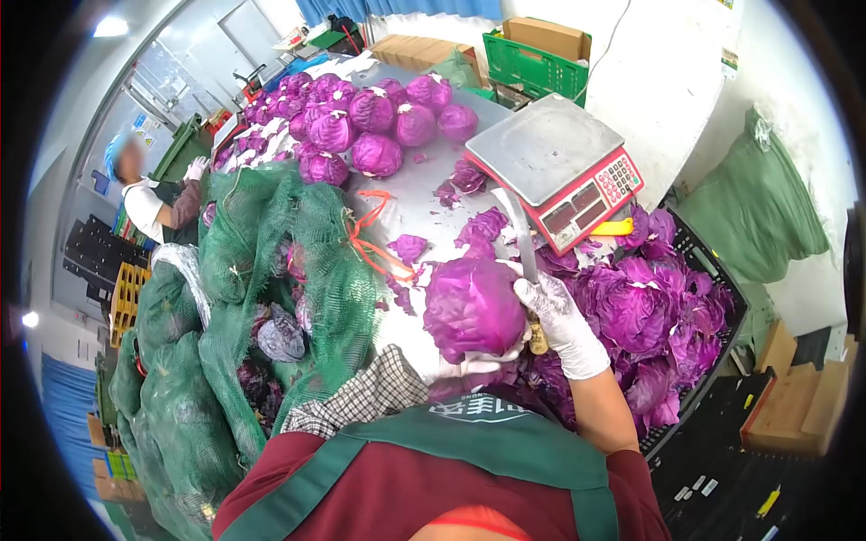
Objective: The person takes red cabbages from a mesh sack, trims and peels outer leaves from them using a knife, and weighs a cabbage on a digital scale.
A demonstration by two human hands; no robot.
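Observation:
A red cabbage head (474, 308) is in front of my chest. My left hand (478, 364), in a white glove, cups it from below with fingers closed around its underside; most of that hand is hidden. In my white-gloved right hand (561, 326) is a knife (522, 236), its curved blade pointing up and its worn handle showing below my fingers. The right thumb touches the cabbage's side. Loose purple leaves (483, 230) lie on the metal table (379, 200) beyond it. To the right, a black crate (717, 356) is heaped with purple leaves.
A red scale (550, 149) stands on the table, with a yellow-handled tool (613, 227) by it. Cabbage heads (374, 113) are piled at the back. Green mesh sacks (239, 270) crowd the left. A co-worker (144, 203) stands far left; a green crate (541, 68) is behind.

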